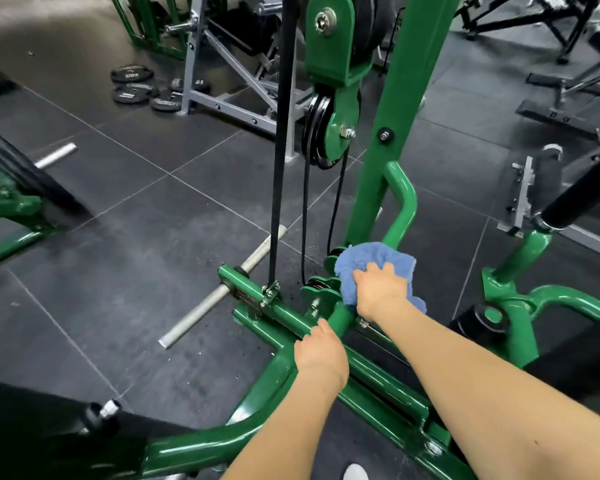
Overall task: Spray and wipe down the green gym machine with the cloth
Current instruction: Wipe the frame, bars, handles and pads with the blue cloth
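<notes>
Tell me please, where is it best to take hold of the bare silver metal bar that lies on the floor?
Grip the bare silver metal bar near its free end, the one nearest the camera, coming from above with the fingers across it. That end lies flat on open black rubber floor tiles; the far part passes by the green gym machine frame and its black strap.

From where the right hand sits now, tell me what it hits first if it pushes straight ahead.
Probably the curved green tube at the foot of the green upright: the right hand presses the blue cloth just before it, though depth is unclear.
</notes>
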{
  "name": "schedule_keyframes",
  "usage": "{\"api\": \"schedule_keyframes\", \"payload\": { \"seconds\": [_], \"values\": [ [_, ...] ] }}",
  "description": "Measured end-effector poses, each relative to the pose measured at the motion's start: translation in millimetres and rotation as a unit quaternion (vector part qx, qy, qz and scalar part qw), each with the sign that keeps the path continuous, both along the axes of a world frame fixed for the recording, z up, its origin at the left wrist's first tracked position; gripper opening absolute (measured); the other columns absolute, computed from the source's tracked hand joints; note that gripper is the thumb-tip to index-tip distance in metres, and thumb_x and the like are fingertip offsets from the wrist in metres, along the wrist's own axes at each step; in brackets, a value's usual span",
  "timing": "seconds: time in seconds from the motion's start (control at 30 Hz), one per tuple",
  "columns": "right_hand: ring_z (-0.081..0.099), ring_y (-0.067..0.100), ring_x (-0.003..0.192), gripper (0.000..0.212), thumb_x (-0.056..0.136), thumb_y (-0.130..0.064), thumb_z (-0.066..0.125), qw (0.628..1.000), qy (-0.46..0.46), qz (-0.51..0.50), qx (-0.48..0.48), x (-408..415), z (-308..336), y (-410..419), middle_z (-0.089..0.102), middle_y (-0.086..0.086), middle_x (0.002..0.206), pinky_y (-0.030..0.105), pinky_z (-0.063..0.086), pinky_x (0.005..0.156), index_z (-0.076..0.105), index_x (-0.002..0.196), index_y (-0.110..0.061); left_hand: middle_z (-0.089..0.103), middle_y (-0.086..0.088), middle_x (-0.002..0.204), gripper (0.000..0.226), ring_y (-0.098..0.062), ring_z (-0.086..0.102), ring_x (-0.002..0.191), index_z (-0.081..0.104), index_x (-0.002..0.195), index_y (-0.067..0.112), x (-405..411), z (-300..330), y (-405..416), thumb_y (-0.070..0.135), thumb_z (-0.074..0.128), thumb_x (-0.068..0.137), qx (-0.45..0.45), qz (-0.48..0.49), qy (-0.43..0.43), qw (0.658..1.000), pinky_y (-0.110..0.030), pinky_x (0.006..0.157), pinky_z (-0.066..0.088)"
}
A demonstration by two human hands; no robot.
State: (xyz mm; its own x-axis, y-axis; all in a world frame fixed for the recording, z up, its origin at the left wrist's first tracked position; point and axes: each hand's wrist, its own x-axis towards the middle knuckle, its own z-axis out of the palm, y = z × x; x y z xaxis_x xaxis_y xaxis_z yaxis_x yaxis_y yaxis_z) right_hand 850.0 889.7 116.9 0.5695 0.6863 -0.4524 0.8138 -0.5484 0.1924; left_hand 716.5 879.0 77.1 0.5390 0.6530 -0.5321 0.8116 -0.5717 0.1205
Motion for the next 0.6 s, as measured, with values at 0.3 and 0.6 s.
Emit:
{"api": "schedule_keyframes", "payload": {
  "seconds": [0.3,0.6],
  "values": [
    [0.032,0.035,0.133,0.1,0.081,-0.029,0.071,0.998,-0.009,-0.052,-0.023,2,-11,-17,0.019,0.013,0.152,0.045,0.048,0.094,0.004,0.153,-0.013,0.04,-0.008,0.143,0.082,-0.028,0.053,0.12,-0.005,0.153,0.006,-14,3,3,0.004,0.047,0.09,-0.025,-0.013,-0.025,0.999,-0.035,0.08,0.045],
    [0.04,0.033,0.13,0.089,0.081,-0.026,0.069,0.997,-0.037,-0.055,-0.033,18,-12,-5,0.03,0.011,0.15,0.042,0.05,0.09,0.017,0.151,-0.011,0.043,-0.013,0.139,0.082,-0.03,0.053,0.12,0.001,0.152,0.001,-6,0,5,0.001,0.051,0.087,-0.021,0.001,-0.029,0.999,-0.036,0.089,0.047]
  ]
}}
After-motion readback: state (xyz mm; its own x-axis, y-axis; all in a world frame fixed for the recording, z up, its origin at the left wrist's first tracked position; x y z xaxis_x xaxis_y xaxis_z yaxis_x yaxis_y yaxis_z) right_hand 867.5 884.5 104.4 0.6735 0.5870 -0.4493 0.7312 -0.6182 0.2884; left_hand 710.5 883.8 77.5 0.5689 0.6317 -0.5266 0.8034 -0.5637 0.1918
